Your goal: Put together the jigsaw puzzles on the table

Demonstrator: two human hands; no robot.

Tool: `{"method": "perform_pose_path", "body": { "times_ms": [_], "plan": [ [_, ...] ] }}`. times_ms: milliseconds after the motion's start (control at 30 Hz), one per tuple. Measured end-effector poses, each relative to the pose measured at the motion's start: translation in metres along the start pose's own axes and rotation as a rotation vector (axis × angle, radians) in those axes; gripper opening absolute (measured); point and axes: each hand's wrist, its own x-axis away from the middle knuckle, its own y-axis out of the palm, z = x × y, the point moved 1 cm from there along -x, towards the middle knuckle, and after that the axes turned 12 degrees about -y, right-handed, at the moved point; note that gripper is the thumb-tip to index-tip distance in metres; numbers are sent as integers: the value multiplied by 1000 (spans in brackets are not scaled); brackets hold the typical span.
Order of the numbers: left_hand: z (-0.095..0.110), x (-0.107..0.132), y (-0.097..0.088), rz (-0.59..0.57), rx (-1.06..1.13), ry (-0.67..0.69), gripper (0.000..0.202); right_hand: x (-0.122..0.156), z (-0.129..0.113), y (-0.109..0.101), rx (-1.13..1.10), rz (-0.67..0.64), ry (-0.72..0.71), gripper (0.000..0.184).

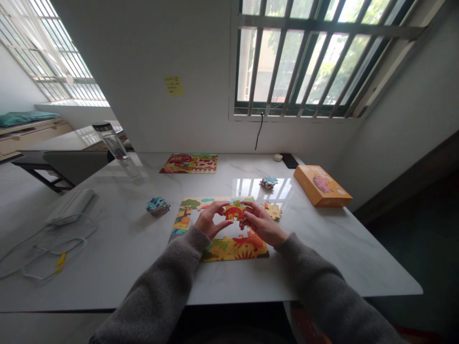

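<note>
Between my two hands is a red and yellow jigsaw piece (234, 211), raised over a partly assembled puzzle (218, 248). My left hand (212, 219) pinches its left side with thumb and fingers. On its right side, my right hand (263, 223) grips with curled fingers. The puzzle below shows a tree, a green lizard-like animal and a red animal around a bare white middle. Just right of my right hand lie loose yellow puzzle pieces (273, 210). Part of the puzzle is hidden beneath my hands.
Piles of blue-toned pieces stand at left (158, 206) and back right (268, 182). A farm picture (190, 163) lies behind. An orange box (321, 186) and black phone (289, 161) sit at right. A glass bottle (112, 142), white device (71, 207) and cable (53, 276) occupy the left.
</note>
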Motion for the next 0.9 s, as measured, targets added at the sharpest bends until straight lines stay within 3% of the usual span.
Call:
{"method": "perform_pose_path", "body": {
  "times_ms": [200, 500, 700, 900],
  "plan": [
    [2, -2, 6, -2, 96, 28, 41, 0, -1, 0, -72, 47, 25, 34],
    [3, 0, 8, 43, 84, 63, 42, 3, -4, 7, -156, -16, 111, 39],
    [1, 1, 12, 22, 214, -46, 45, 3, -10, 8, -106, 9, 50, 37],
    [6, 2, 10, 34, 168, 24, 41, 0, 2, 3, 124, 87, -15, 32]
  ]
}}
